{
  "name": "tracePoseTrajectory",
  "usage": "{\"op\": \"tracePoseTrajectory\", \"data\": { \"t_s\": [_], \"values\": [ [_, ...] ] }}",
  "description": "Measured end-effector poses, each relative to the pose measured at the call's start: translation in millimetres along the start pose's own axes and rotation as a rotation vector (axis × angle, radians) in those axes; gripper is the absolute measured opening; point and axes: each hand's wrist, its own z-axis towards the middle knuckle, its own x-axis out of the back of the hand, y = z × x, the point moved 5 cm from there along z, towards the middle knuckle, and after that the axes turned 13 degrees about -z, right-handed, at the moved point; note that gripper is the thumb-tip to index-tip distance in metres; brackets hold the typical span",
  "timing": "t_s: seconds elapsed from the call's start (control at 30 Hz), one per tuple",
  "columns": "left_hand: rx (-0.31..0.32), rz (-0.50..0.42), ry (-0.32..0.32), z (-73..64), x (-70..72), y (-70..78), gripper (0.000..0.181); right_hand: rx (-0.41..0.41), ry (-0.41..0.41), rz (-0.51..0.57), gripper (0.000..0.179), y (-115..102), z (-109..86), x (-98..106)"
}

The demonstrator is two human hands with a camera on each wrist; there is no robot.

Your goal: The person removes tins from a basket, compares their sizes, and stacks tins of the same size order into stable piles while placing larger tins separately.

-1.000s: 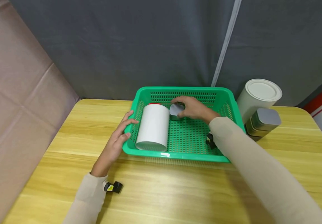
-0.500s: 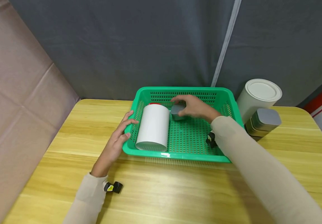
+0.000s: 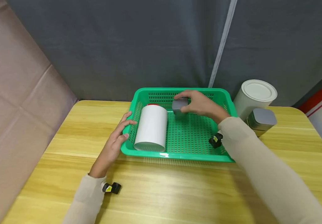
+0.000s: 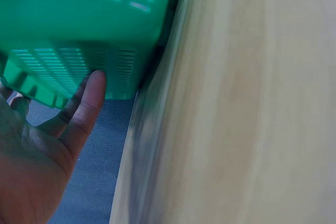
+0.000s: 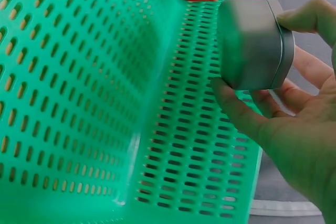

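In the head view my right hand (image 3: 201, 104) grips a small dark grey tin (image 3: 180, 104) with a rounded-square lid, inside the green plastic basket (image 3: 194, 158). Thumb and fingers pinch the tin (image 5: 252, 43) at its lid end in the right wrist view, and it is tilted there. A large white canister (image 3: 151, 126) lies on its side in the basket's left part, a bit of red showing behind it. My left hand (image 3: 114, 143) rests at the basket's left rim, fingers mostly straight. In the left wrist view one fingertip is right at the outer wall.
Right of the basket stand an upright white canister (image 3: 254, 96) and a grey-lidded tin (image 3: 262, 119), partly behind my right sleeve. The wooden table (image 3: 161, 193) extends toward me. A dark grey curtain (image 3: 149, 46) hangs behind the basket.
My right hand has lifted the grey tin, moving it slightly up and to the right, away from the lying canister. My left hand has stayed at the rim. The head view has shifted slightly.
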Motion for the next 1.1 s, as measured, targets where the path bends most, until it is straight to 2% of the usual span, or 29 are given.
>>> {"op": "tracePoseTrajectory", "data": {
  "t_s": [0.23,0.63,0.9,1.1],
  "values": [
    [0.001,0.001,0.009,-0.8,2.4,-1.6,0.04,0.018,0.048,-0.036,0.056,-10.3,-16.8,20.8],
    [-0.003,-0.005,0.007,0.8,1.2,-1.8,0.04,0.03,0.15,-0.12,0.056,-22.4,-72.6,65.3],
    [0.017,-0.02,0.007,0.7,1.1,-2.1,0.04,-0.074,0.169,-0.147,0.056,0.7,-105.6,87.2],
    [0.023,-0.014,0.01,1.5,1.2,-2.6,0.041,-0.112,0.207,-0.142,0.055,25.6,-131.6,96.3]
  ]
}}
